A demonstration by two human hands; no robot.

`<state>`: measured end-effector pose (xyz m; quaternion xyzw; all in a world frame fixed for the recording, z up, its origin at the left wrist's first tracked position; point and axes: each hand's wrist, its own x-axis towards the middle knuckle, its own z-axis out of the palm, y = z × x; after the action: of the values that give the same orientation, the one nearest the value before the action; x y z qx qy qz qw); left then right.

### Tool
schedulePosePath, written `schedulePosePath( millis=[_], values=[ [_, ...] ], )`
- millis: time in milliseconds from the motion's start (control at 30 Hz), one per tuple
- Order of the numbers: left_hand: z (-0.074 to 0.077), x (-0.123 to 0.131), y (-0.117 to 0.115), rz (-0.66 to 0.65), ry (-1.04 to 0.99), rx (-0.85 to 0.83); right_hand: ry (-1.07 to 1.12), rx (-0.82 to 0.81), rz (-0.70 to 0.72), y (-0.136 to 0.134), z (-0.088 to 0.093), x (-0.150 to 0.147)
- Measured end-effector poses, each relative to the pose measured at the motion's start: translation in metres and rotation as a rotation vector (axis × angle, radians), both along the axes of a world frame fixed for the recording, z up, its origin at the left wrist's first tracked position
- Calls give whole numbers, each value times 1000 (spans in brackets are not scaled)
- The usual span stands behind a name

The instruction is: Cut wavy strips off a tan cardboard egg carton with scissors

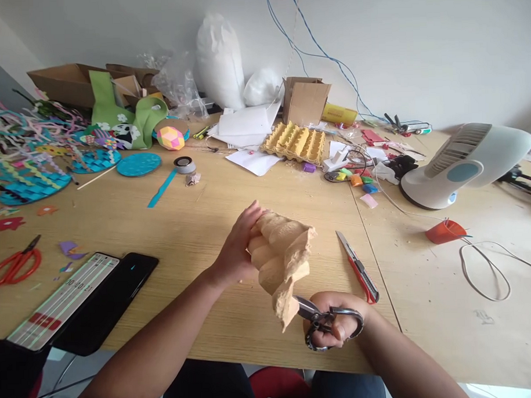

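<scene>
While left fingers [250, 213] clamp carton [281, 240], right fingers [338, 331] curl round scissors [314, 319]

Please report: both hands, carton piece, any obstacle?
Left hand gripping carton piece. Right hand holding scissors, blades at piece's lower edge. Utility knife lying close, apparently not blocking.

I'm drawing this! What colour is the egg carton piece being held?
The egg carton piece is light tan; the head view shows it.

A tan, bumpy, ragged-edged egg carton [279, 251] is held tilted; dark metal scissors [309, 309] are held at its lower end.
</scene>
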<state>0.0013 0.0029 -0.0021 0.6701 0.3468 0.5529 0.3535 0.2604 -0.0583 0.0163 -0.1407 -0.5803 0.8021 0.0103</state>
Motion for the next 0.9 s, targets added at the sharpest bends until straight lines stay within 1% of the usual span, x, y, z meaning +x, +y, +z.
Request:
schedulePosePath(
  millis=[100, 167, 267, 333, 367, 433, 500, 533, 600, 633, 667, 733, 800, 900],
  values=[
    [13, -7, -2, 20, -54, 40, 38, -25, -10, 1, -2, 3],
    [19, -10, -2, 23, -20, 84, 71, -46, -31, 2, -4, 5],
    [18, -14, -1, 75, 106, 137, 146, -94, -92, 2, -6, 7],
    [15, -17, 2, 154, 151, 125, 163, -89, -149, 3, -5, 8],
    [14, -18, 4, 207, 156, 115, 161, -56, -190, 4, -3, 9],
    [13, -22, 7, 336, 183, 116, 145, 91, -304, 6, 2, 9],
    [16, -24, 10, 465, 290, 158, 54, 347, -487, 9, 6, 7],
    [17, -25, 11, 509, 356, 187, -46, 499, -594, 11, 8, 6],
    [21, -25, 11, 551, 482, 235, -327, 789, -781, 13, 10, 2],
    [22, -24, 10, 556, 533, 249, -461, 898, -834, 14, 10, 0],
    [22, -23, 9, 560, 580, 252, -564, 974, -859, 14, 10, -2],
    [22, -22, 8, 565, 658, 245, -670, 1045, -868, 15, 9, -4],
    [21, -20, 6, 562, 707, 238, -694, 1051, -863, 14, 9, -5],
    [19, -18, 5, 532, 726, 237, -704, 1037, -860, 15, 8, -4]
  ],
)
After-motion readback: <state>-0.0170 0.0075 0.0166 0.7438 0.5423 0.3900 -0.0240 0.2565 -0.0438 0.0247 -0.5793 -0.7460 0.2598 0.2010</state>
